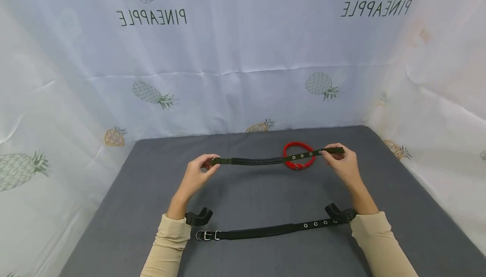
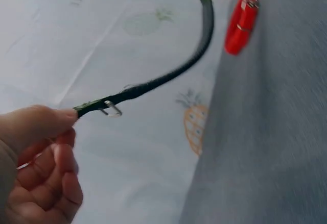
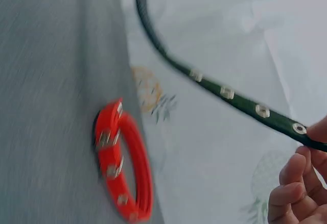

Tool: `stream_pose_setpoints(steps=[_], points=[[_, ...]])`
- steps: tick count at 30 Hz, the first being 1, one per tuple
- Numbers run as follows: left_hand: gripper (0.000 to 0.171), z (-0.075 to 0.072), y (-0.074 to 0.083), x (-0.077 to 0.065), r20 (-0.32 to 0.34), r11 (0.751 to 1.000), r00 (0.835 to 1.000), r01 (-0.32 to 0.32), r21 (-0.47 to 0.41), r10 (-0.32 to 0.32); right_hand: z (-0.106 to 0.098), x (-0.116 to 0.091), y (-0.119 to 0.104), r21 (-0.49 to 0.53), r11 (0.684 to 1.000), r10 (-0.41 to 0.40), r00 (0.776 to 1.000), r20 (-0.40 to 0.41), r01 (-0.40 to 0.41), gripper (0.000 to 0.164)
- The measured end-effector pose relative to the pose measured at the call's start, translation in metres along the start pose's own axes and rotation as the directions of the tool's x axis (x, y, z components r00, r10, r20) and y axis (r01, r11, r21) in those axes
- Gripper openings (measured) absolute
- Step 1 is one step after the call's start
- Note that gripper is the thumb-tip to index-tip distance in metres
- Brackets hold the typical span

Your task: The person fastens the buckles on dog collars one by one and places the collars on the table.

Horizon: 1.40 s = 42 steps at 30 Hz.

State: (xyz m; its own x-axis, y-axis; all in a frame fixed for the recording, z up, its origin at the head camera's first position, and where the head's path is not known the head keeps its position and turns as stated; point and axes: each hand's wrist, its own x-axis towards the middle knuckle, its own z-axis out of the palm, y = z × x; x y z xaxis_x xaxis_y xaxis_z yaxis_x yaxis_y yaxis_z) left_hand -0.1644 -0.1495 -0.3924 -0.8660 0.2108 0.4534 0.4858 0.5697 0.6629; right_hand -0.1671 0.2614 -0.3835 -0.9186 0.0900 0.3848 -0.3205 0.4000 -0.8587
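Observation:
A dark green collar (image 1: 258, 161) with a black padded middle stretches between both hands above the table. My left hand (image 1: 198, 169) pinches its buckle end between thumb and fingers; a metal ring (image 2: 112, 108) hangs from the strap near there. At the other end, my right hand (image 1: 343, 162) pinches the strap just past its row of metal eyelets (image 3: 262, 110). In both wrist views the collar sags in a curve. Behind its eyelet part lies a red collar (image 3: 138, 157), buckled into a loop on the table.
A black collar (image 1: 258, 232) lies stretched out on the grey table (image 1: 243, 197) nearer to me, its buckle to the left and eyelets to the right. White curtains (image 1: 228, 57) printed with pineapples close in the back and sides. Black wrist mounts (image 1: 199, 217) sit by both sleeves.

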Motion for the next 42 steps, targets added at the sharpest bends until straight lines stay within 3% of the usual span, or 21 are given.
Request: stream_pose_setpoints(steps=[5, 11, 17, 22, 27, 32, 39, 42], points=[[0.024, 0.006, 0.010, 0.001, -0.090, 0.991, 0.989, -0.121, -0.063, 0.115, 0.025, -0.005, -0.012, 0.216, 0.976, -0.036, 0.999, 0.018, 0.031, 0.009], [0.026, 0.012, 0.021, 0.002, -0.124, 0.975, 0.979, -0.178, -0.130, 0.162, 0.051, -0.010, -0.024, 0.409, 0.912, -0.089, 0.987, 0.133, 0.027, 0.007], [0.024, 0.017, 0.028, 0.006, -0.120, 0.969, 0.981, -0.174, -0.178, 0.154, 0.068, -0.007, -0.035, 0.398, 0.917, -0.118, 0.967, 0.227, 0.019, 0.015], [0.023, 0.022, 0.033, 0.012, -0.115, 0.949, 0.976, -0.208, -0.235, 0.186, 0.078, -0.005, -0.044, 0.425, 0.905, -0.164, 0.945, 0.284, 0.029, 0.020], [0.029, 0.029, 0.039, 0.017, -0.113, 0.929, 0.974, -0.221, -0.298, 0.196, 0.084, -0.003, -0.052, 0.413, 0.911, -0.132, 0.935, 0.330, -0.017, 0.023], [0.034, 0.033, 0.044, 0.024, -0.108, 0.876, 0.971, -0.241, -0.419, 0.215, 0.089, -0.001, -0.058, 0.362, 0.931, -0.090, 0.926, 0.366, -0.053, 0.026], [0.047, 0.041, 0.043, 0.025, -0.054, 0.733, 0.979, -0.183, -0.655, 0.196, 0.098, -0.001, -0.054, 0.355, 0.932, -0.089, 0.908, 0.410, -0.069, 0.027], [0.046, 0.046, 0.045, 0.024, -0.047, 0.702, 0.978, -0.179, -0.690, 0.203, 0.099, -0.001, -0.054, 0.358, 0.931, -0.091, 0.901, 0.423, -0.074, 0.030]])
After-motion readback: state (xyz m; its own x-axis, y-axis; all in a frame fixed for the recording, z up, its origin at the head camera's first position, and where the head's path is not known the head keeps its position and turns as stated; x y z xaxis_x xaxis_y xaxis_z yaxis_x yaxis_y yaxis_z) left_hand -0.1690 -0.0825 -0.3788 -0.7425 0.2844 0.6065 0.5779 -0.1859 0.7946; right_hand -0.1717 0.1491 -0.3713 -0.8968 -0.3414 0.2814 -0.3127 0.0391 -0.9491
